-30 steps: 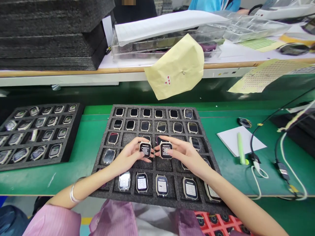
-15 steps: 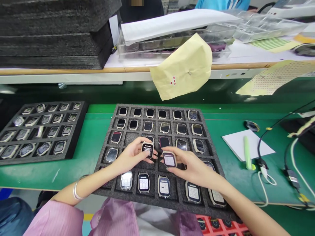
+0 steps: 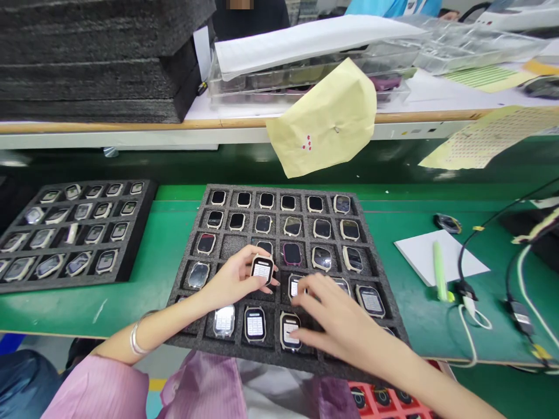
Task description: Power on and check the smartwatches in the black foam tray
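My left hand (image 3: 242,270) is closed around a smartwatch (image 3: 262,270) without a strap; its lit screen shows a white grid. Over the tray's lower right, my right hand (image 3: 332,311) has its fingers apart and holds nothing. Its fingertips are close to a lit smartwatch (image 3: 294,285) in its compartment and to another lit one (image 3: 290,333) in the front row; I cannot tell whether they touch. The dark foam tray (image 3: 227,249) beneath both hands holds rows of strapless watches, most far ones dark. A purple-framed watch (image 3: 292,254) lies just beyond my right hand.
At the left, a second foam tray (image 3: 124,247) carries more watches. White paper with a green marker (image 3: 439,270) lies to the right, near cables (image 3: 469,305). Stacked black foam (image 3: 87,64) stands on the shelf, and a yellow paper (image 3: 325,119) hangs from its edge.
My right hand has let go of a lit watch, which now sits in a tray compartment, and its fingers have spread. The left-hand watch's screen has changed from dark text to a white grid.
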Motion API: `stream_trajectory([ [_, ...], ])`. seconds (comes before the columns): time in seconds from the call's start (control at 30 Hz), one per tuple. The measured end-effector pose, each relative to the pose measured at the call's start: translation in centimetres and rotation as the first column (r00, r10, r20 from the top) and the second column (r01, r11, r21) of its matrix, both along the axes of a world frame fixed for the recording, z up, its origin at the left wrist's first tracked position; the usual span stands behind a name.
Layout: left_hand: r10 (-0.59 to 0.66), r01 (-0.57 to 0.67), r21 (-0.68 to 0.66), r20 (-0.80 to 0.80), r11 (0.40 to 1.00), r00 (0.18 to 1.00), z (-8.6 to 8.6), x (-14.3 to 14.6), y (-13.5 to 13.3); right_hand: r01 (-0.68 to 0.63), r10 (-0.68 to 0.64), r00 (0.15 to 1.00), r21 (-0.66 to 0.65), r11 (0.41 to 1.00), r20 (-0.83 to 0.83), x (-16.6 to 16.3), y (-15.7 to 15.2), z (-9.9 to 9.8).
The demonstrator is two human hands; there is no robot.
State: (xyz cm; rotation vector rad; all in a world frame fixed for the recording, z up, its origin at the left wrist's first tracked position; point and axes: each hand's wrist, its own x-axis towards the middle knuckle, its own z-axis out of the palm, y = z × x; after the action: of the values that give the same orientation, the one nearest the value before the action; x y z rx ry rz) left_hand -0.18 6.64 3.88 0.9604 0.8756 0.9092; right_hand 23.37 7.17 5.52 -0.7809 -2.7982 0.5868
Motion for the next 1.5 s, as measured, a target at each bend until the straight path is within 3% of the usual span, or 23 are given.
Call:
stream_trajectory([
  [0.17, -0.032, 0.033, 0.016, -0.074, 0.999, 0.997, -0.2, 0.0, -0.3, -0.252, 0.252, 0.967, 0.192, 0.949, 0.026, -0.7, -5.5, -2.2],
  [0.27, -0.077, 0.111, 0.108, -0.283, 0.988, 0.956, -0.5, -0.2, -0.6, -0.237, 0.239, 0.970, 0.313, 0.920, 0.033, -0.8, -7.2, -3.9],
  [0.33, -0.042, 0.202, 0.247, -0.531, 0.948, 0.846, -0.8, -0.2, -0.7, -0.217, 0.225, 0.974, 0.346, 0.913, 0.017, -0.6, -7.4, -4.3],
  [0.43, 0.099, 0.409, 0.403, -0.800, 0.819, 0.592, -1.0, 0.0, -0.8, -0.225, 0.243, 0.970, 0.359, 0.906, -0.005, -0.2, -7.1, -4.3],
  [0.5, 0.149, 0.514, 0.419, -0.862, 0.749, 0.485, -0.9, 0.1, -0.8, -0.225, 0.245, 0.969, 0.357, 0.907, -0.013, 0.1, -6.8, -4.2],
  [0.6, 0.175, 0.571, 0.411, -0.890, 0.710, 0.422, 0.0, -0.7, -1.0, -0.216, 0.229, 0.973, 0.335, 0.917, 0.000, 0.8, -6.5, -4.0],
  [0.7, 0.214, 0.539, 0.352, -0.929, 0.765, 0.302, 1.4, -3.0, -1.8, -0.223, 0.218, 0.975, 0.269, 0.937, 0.048, 1.6, -5.8, -3.2],
  [0.87, 0.278, 0.438, 0.162, -0.936, 0.884, -0.216, 2.0, -5.9, -4.0, -0.344, 0.345, 0.938, 0.026, 0.938, -0.031, 1.1, -2.8, -0.4],
  [0.93, 0.270, 0.420, 0.119, -0.908, 0.900, -0.320, 1.3, -5.6, -4.6, -0.407, 0.408, 0.911, 0.028, 0.913, -0.066, -0.8, -1.0, 0.2],
  [1.0, 0.277, 0.388, 0.128, -0.892, 0.913, -0.357, 0.4, -5.2, -4.8, -0.430, 0.431, 0.902, 0.053, 0.901, -0.002, -3.5, 0.9, 0.1],
  [1.07, 0.292, 0.347, 0.168, -0.893, 0.923, -0.343, -0.4, -5.2, -4.8, -0.388, 0.378, 0.921, 0.131, 0.912, 0.092, -6.4, 2.3, -0.7],
  [1.13, 0.313, 0.291, 0.243, -0.924, 0.925, -0.221, -0.9, -5.8, -4.8, -0.286, 0.261, 0.952, 0.154, 0.946, 0.161, -9.0, 3.1, -1.5],
  [1.27, 0.300, 0.096, 0.328, -0.926, 0.940, 0.227, -1.3, -7.6, -5.4, -0.131, 0.106, 0.977, 0.127, 0.983, 0.183, -12.0, 3.1, -2.4],
  [1.33, 0.318, 0.015, 0.349, -0.871, 0.937, 0.375, -1.2, -8.1, -5.6, -0.068, 0.049, 0.984, 0.105, 0.992, 0.174, -12.4, 2.8, -2.4],
  [1.43, 0.382, -0.152, 0.372, -0.689, 0.916, 0.616, -0.5, -8.2, -5.2, -0.022, 0.016, 0.989, 0.038, 0.999, 0.148, -12.5, 2.6, -2.0],
  [1.5, 0.379, -0.287, 0.257, -0.480, 0.923, 0.791, 0.5, -8.1, -4.5, -0.054, 0.057, 0.991, -0.020, 0.998, 0.120, -12.4, 2.5, -1.8],
])
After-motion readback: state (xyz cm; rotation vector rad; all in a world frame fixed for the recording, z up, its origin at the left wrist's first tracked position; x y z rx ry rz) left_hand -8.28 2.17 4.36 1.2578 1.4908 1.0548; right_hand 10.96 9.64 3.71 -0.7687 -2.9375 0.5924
